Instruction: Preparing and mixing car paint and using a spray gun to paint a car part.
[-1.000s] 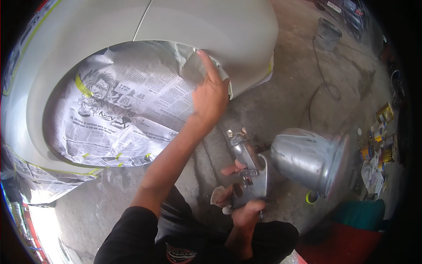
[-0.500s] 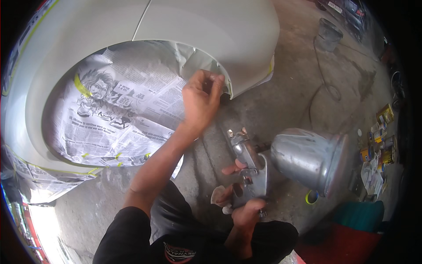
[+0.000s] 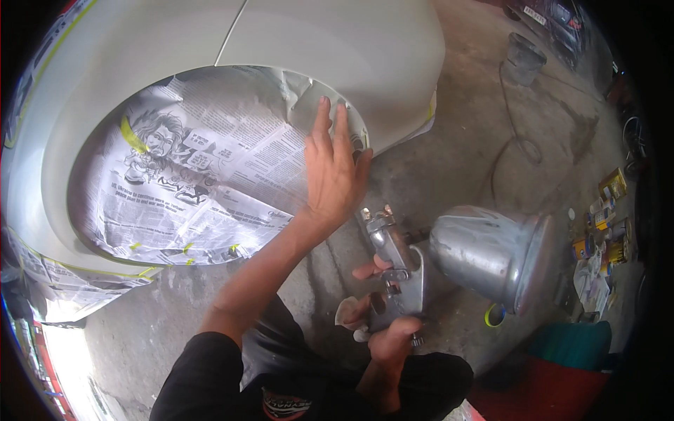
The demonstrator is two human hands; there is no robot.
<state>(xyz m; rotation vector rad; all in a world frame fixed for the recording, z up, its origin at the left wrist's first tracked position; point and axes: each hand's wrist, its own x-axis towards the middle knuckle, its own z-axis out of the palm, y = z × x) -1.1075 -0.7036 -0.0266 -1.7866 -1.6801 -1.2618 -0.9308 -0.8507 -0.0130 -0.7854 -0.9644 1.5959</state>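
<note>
A pale grey car body panel [image 3: 365, 52] curves round a wheel arch covered with newspaper [image 3: 168, 168]. My left hand [image 3: 333, 168] is open, fingers outstretched, at the arch's right edge, where the paper is folded and creased. Whether its fingertips press on the paper or hover just over it, I cannot tell. Low in front of me, my right hand [image 3: 390, 344] is wrapped round the handle of a metal spray gun [image 3: 404, 281]. The gun's large silver cup [image 3: 484, 256] sticks out to the right, and its nozzle end points toward the panel.
On the concrete floor lie a yellow tape roll [image 3: 496, 315] and a hose [image 3: 516, 140]. A dark bucket [image 3: 525, 59] stands at the far right, near another vehicle [image 3: 562, 31]. Several cans [image 3: 613, 184] line the right side. A red and green object [image 3: 569, 344] sits at lower right.
My left hand has gone from a pinch at the arch edge to outstretched fingers, turning its back toward me. The right hand and spray gun have hardly moved.
</note>
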